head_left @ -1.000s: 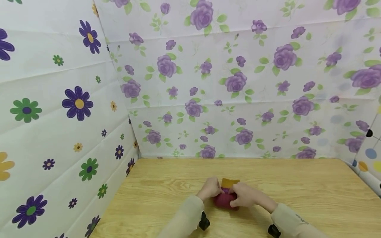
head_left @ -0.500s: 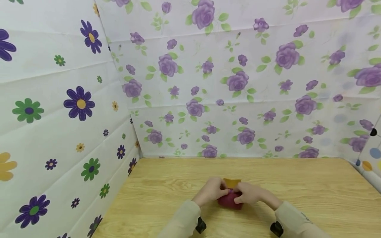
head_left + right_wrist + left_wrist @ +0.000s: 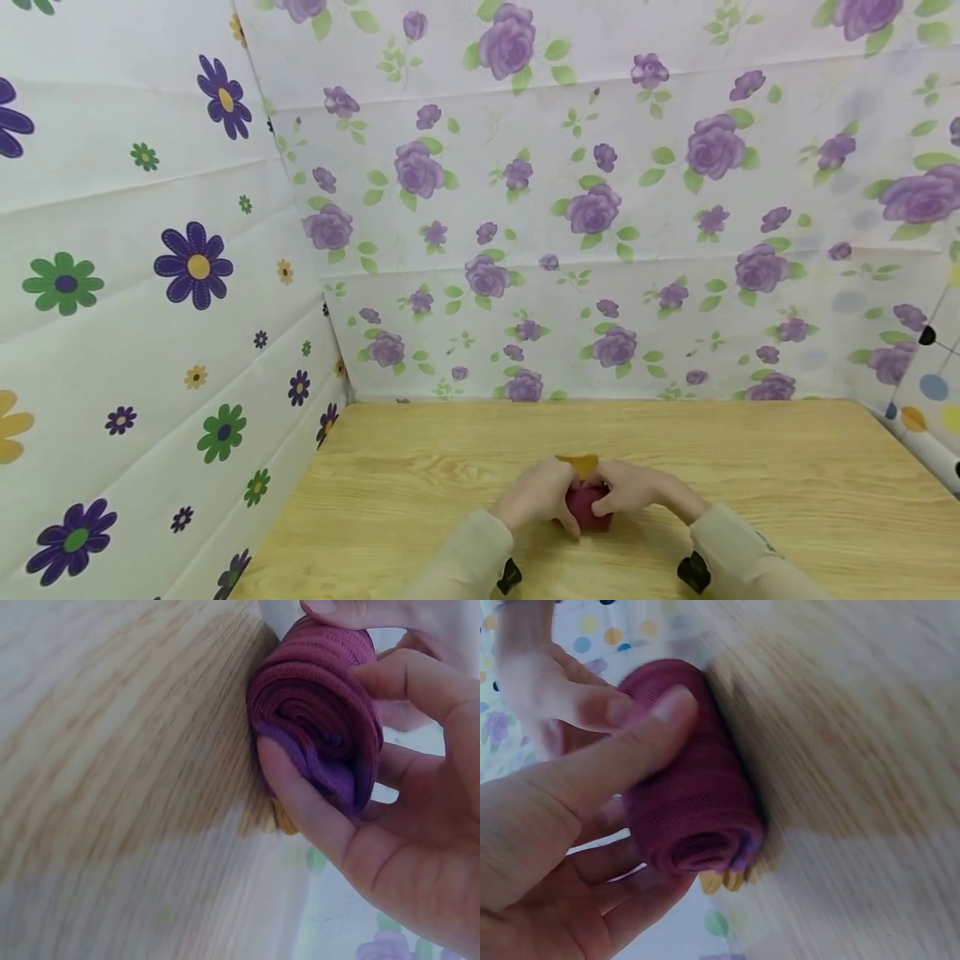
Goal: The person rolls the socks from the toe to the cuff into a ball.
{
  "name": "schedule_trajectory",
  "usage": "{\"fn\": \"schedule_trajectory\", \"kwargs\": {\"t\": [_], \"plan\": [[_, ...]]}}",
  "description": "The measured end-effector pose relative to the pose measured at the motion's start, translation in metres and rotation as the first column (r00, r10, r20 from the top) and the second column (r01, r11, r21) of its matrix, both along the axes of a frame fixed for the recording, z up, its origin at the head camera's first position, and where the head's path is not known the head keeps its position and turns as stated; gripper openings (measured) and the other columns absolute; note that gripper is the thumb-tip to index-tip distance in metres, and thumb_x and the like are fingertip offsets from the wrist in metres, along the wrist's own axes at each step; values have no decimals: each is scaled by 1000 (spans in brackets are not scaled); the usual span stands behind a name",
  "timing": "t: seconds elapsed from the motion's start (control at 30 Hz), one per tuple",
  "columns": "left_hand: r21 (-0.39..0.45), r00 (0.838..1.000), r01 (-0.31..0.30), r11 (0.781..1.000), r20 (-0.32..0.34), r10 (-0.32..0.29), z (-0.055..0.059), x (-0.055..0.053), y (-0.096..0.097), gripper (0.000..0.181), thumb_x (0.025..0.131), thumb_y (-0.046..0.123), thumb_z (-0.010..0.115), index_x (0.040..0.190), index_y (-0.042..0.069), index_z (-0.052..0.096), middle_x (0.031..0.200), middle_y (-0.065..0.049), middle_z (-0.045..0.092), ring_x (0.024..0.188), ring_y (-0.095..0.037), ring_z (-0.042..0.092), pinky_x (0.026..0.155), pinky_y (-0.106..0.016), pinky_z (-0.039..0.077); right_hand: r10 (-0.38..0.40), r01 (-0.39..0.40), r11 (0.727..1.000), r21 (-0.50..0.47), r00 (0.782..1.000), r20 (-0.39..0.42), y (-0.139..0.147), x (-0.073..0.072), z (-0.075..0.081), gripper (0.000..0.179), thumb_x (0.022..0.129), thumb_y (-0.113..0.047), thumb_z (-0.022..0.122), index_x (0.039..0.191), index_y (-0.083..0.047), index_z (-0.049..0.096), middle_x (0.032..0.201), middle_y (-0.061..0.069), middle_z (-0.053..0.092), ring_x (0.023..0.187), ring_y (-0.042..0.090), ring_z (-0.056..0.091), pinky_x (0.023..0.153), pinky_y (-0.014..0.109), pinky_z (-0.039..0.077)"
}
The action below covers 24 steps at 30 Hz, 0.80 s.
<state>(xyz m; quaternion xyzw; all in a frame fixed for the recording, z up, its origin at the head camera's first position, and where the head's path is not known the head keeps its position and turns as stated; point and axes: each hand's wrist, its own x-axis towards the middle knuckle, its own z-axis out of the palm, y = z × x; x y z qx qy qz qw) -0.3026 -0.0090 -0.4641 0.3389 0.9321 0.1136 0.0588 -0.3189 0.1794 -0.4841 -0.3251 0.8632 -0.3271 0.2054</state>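
Rolled so far: most of the knitted roll (image 3: 701,772), by the look of it; its end shows a wound spiral.
Left over: the yellow end (image 3: 581,463) sticks out on the far side, and a purple fold (image 3: 330,771) sits loosely.
Place: on the tabletop (image 3: 420,492), roughly midway between the left and right edges.
Left hand (image 3: 537,490): fingers and thumb grip the roll.
Right hand (image 3: 632,487): fingers and thumb pinch its other end.
Since half a second ago: the left thumb has moved down over the near side, covering more.
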Motion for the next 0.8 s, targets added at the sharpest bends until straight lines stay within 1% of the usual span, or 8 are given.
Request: {"fn": "schedule_trajectory", "kwargs": {"t": [0.17,0.3,0.43,0.53,0.63,0.8], "plan": [[3,1000,-18,1000,8,18,-2,1,1,29,61,28,92,72,14,70,66,9,66,56,2,50,54,-14,41,-48,46,998,-38,998,-42,3,1,-3,23,79,-20,71,98,-8,70,85,-5,66,72,4,54,62,21,45],[-21,999,-36,999,0,36,-1,-2,1,27,62,28,92,70,14,70,64,9,64,56,0,48,54,-15,40,-43,37,998,-55,993,-110,5,5,-3,35,78,-25,77,106,-5,68,93,-2,67,76,3,55,64,22,47],[-26,997,-59,998,45,60,4,-4,6,24,63,24,91,68,14,70,62,10,62,56,-2,45,54,-17,39,-48,43,999,-30,985,-165,10,11,-5,49,75,-30,82,114,-6,65,102,1,66,81,3,55,67,22,47],[-22,992,-80,997,93,82,7,-4,5,23,64,21,91,66,13,69,59,9,60,54,-3,42,52,-18,38,-78,75,997,-24,982,-171,9,13,-5,55,73,-31,84,118,-7,63,108,3,66,87,6,56,70,24,47],[-19,992,-82,996,98,83,8,-6,6,22,65,21,91,67,12,71,58,9,61,53,-3,43,51,-18,38,-113,109,993,-36,976,-185,9,13,-6,57,70,-32,86,116,-6,64,107,4,66,89,10,57,71,26,48],[-18,992,-87,996,95,88,7,-6,5,21,63,21,91,72,11,74,62,8,65,54,-2,47,53,-17,41,-135,128,991,-45,964,-231,9,14,-7,55,67,-34,88,111,-8,66,101,1,67,88,8,58,71,25,48]]}}
